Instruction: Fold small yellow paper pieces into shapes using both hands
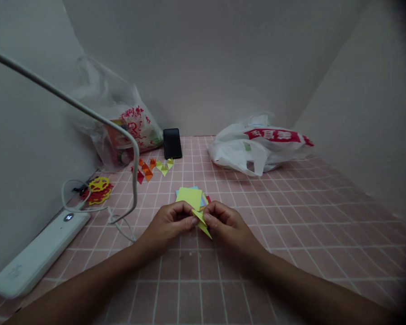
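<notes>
A folded yellow paper piece [203,225] is pinched between both hands, its pointed tip hanging down toward me. My left hand [176,222] grips its left side between thumb and fingers. On the opposite edge, my right hand [226,222] is closed in a similar pinch. Just beyond the fingers lies a stack of square coloured paper [188,197], yellow on top, with blue and red corners showing underneath. Farther back, folded paper shapes rest on the tiles: orange ones [148,170], yellow ones [163,168] and a red one [140,176].
A black phone [172,143] lies near the back wall between two plastic bags, one on the left [138,126] and one on the right [243,151]. At left are a white power bank [43,253], a white cable [88,115] and yellow-red cutouts [99,187]. Pink tiles [291,216] cover the surface.
</notes>
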`<state>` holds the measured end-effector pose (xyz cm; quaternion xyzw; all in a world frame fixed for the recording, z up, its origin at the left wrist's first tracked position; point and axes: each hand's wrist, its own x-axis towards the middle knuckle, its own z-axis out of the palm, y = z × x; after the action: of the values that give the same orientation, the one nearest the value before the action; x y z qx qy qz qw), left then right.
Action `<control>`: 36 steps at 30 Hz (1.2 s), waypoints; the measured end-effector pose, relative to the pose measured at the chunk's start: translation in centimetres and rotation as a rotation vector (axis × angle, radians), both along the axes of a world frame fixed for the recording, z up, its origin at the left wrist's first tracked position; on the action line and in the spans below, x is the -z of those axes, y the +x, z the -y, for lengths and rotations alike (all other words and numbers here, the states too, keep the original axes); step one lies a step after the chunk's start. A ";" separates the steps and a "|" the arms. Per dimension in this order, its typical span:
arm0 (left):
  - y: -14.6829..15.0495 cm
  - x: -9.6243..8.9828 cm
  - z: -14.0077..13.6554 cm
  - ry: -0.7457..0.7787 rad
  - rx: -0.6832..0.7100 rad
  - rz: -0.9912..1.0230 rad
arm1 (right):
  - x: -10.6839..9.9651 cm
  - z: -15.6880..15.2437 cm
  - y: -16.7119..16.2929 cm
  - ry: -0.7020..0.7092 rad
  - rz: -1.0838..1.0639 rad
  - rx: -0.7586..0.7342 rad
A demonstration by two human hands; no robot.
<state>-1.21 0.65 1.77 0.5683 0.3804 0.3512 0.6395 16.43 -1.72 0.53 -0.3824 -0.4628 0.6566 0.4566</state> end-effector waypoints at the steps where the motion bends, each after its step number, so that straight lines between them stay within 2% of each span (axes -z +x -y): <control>1: 0.0 0.0 0.0 -0.002 -0.019 0.005 | 0.0 0.0 0.0 0.002 -0.011 -0.006; 5: 0.2 -0.2 0.0 -0.035 -0.082 0.047 | 0.0 -0.2 0.0 -0.011 -0.095 -0.041; 8: 0.3 -0.3 0.1 -0.056 -0.067 0.069 | 0.0 -0.3 0.0 -0.046 -0.129 -0.060; 12: 0.3 -0.3 0.2 -0.067 -0.036 0.045 | 0.0 -0.2 -0.1 -0.053 -0.107 -0.049; 19: 0.2 -0.3 0.3 0.006 -0.017 0.020 | 0.1 -0.1 -0.2 0.012 -0.037 -0.024; 23: 0.2 -0.3 0.5 0.075 0.015 -0.034 | 0.1 0.0 -0.1 0.079 0.052 -0.007; 29: 0.3 -0.2 0.9 0.120 0.013 -0.093 | -0.6 0.3 0.4 0.346 0.463 0.212; 31: 0.3 -0.2 1.0 0.179 0.010 -0.130 | -0.8 0.4 0.4 0.364 0.482 0.177; 36: 0.3 -0.1 1.0 0.392 -0.019 -0.236 | -0.7 0.4 0.2 0.331 0.372 0.084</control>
<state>-0.95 -0.33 1.82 0.7152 0.3824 0.3553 0.4648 16.65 -2.13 1.24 -0.4356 -0.6240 0.4705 0.4467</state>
